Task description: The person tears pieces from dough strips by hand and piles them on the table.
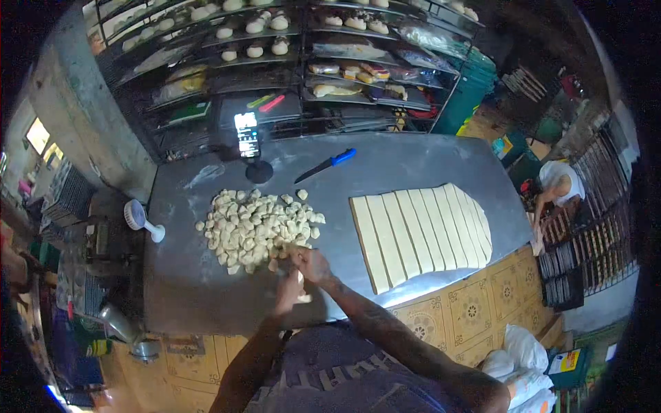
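Observation:
Close together at the near edge of the dough pile are my two hands. My left hand [289,292] is closed around a strip of dough [303,298], whose pale end shows below the fingers. My right hand [311,263] is closed just above it, at the strip's upper end, with the fingertips by the pile; what lies between them is too small to make out. The heap of small dough pieces [249,227] spreads over the dark table [330,206]. To the right lies a flat sheet of dough [423,234] cut into long strips.
A knife [327,165] with a blue handle lies behind the pile. A lit phone [246,134] stands on a round base. A small white fan [143,220] is at the left edge. Racks of dough trays [268,62] stand behind; another person [556,193] bends at the right.

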Available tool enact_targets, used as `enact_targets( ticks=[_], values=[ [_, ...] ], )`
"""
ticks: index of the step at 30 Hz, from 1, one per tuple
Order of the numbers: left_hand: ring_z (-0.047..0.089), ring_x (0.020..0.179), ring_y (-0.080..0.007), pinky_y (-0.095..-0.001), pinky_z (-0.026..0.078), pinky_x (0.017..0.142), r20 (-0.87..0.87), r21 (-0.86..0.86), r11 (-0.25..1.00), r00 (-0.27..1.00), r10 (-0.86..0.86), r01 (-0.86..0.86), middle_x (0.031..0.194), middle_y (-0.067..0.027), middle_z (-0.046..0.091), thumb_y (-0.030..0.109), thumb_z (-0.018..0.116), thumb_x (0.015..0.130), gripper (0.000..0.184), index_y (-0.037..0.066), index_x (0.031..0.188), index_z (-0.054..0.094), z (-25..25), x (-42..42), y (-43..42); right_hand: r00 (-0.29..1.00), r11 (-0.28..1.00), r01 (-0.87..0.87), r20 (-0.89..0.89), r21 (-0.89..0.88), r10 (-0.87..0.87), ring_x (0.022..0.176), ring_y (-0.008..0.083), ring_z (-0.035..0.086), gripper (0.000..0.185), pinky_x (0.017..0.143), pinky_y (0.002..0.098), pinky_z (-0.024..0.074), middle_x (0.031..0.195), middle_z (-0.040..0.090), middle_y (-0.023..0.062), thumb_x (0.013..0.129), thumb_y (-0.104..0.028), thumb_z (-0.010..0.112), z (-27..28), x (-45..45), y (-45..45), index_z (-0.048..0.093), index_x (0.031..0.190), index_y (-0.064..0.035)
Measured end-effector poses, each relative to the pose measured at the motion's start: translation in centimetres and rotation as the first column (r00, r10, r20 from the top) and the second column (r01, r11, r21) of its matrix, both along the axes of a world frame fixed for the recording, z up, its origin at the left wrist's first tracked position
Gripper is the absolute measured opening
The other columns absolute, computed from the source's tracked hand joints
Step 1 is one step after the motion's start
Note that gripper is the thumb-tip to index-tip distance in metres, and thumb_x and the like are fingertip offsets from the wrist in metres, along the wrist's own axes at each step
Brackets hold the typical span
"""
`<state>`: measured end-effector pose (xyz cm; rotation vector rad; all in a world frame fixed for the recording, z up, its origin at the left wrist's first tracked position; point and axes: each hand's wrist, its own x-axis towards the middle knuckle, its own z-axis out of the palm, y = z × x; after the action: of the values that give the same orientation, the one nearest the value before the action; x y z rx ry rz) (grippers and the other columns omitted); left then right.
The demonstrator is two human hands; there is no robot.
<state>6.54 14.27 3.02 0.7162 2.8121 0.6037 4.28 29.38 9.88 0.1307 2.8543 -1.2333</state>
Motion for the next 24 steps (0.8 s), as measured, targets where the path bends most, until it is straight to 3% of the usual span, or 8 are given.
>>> enact_targets(
  ticks=[3,6,10,14,17,19,21,24],
  values=[
    [0.063,0.089,-0.0301,-0.0446,0.054,0.066,-0.241,-0.085,0.968,0.937,-0.252,0.238,0.103,-0.0203,0.064,0.039,0.056,0.096,0.056,0.002,0.136,0.043,0.7,0.4,-3.5,0.995,0.986,0.017,-0.099,0.166,-0.001,0.082,0.0284,0.070,0.031,0.072,0.0389,0.0556,0.095,0.070,0.0176,0.096,-0.035,0.059,-1.1,-0.7,-1.2,0.068,0.105,-0.0077],
    [0.061,0.075,-0.0252,-0.0368,0.052,0.061,0.895,0.444,0.393,0.416,-0.157,-0.806,0.084,-0.0148,0.062,0.052,0.055,0.094,0.057,0.008,0.130,0.055,3.8,-2.5,-5.0,0.722,0.966,0.114,-0.687,0.234,0.082,0.082,0.0273,0.069,0.033,0.073,0.0370,0.0552,0.095,0.069,0.0159,0.092,-0.029,0.066,4.9,-0.4,-1.8,0.065,0.116,-0.0071],
    [0.063,0.086,-0.0217,-0.0319,0.053,0.065,0.820,0.568,0.128,0.572,-0.014,-0.813,0.100,-0.0094,0.065,0.057,0.046,0.098,0.060,0.011,0.137,0.052,5.9,-1.0,-3.0,0.956,0.886,-0.281,-0.032,-0.369,0.291,0.089,0.0259,0.068,0.039,0.079,0.0379,0.0541,0.093,0.068,0.0145,0.090,-0.025,0.070,9.5,5.0,-3.9,0.061,0.123,-0.0070],
    [0.061,0.089,-0.0205,-0.0323,0.053,0.073,0.749,0.648,0.486,0.606,-0.267,-0.587,0.108,-0.0110,0.062,0.060,0.036,0.101,0.064,0.004,0.124,0.058,-23.9,-0.5,-4.5,0.961,0.896,-0.274,-0.056,-0.348,0.272,0.086,0.0236,0.068,0.041,0.078,0.0352,0.0536,0.092,0.068,0.0140,0.094,-0.038,0.065,7.3,5.1,-2.2,0.061,0.118,-0.0064],
    [0.060,0.090,-0.0190,-0.0320,0.051,0.077,0.216,0.205,0.979,0.975,-0.050,0.005,0.111,-0.0110,0.062,0.058,0.031,0.103,0.065,0.004,0.127,0.058,-13.4,3.6,-2.9,0.914,0.979,0.020,0.401,-0.204,0.065,0.087,0.0240,0.070,0.033,0.079,0.0400,0.0555,0.091,0.071,0.0068,0.093,-0.033,0.065,8.5,5.5,-0.6,0.060,0.117,-0.0116],
    [0.059,0.090,-0.0182,-0.0318,0.050,0.079,-0.101,-0.246,0.960,0.982,-0.161,0.132,0.113,-0.0110,0.062,0.057,0.029,0.104,0.066,0.003,0.129,0.058,-5.6,4.7,-0.8,0.922,0.983,-0.032,0.375,-0.183,0.100,0.083,0.0254,0.069,0.034,0.076,0.0394,0.0553,0.087,0.070,0.0088,0.094,-0.040,0.059,7.1,6.0,0.2,0.061,0.110,-0.0107],
    [0.060,0.090,-0.0230,-0.0361,0.050,0.083,0.482,0.621,0.689,0.875,0.040,-0.374,0.110,-0.0128,0.063,0.050,0.036,0.105,0.056,0.002,0.126,0.057,-2.4,5.1,0.3,0.941,0.983,-0.131,0.297,-0.126,0.163,0.074,0.0282,0.067,0.049,0.072,0.0382,0.0549,0.079,0.068,0.0128,0.098,-0.054,0.046,5.1,5.9,0.7,0.065,0.097,-0.0090],
    [0.061,0.090,-0.0269,-0.0395,0.049,0.084,0.699,0.690,0.319,0.712,-0.061,-0.650,0.107,-0.0145,0.063,0.044,0.042,0.103,0.049,0.002,0.124,0.056,-2.1,3.9,0.8,0.950,0.949,-0.305,0.096,0.084,0.297,0.069,0.0319,0.067,0.046,0.066,0.0424,0.0544,0.074,0.067,0.0139,0.098,-0.051,0.047,2.0,5.8,0.6,0.066,0.094,-0.0097]
  ],
)
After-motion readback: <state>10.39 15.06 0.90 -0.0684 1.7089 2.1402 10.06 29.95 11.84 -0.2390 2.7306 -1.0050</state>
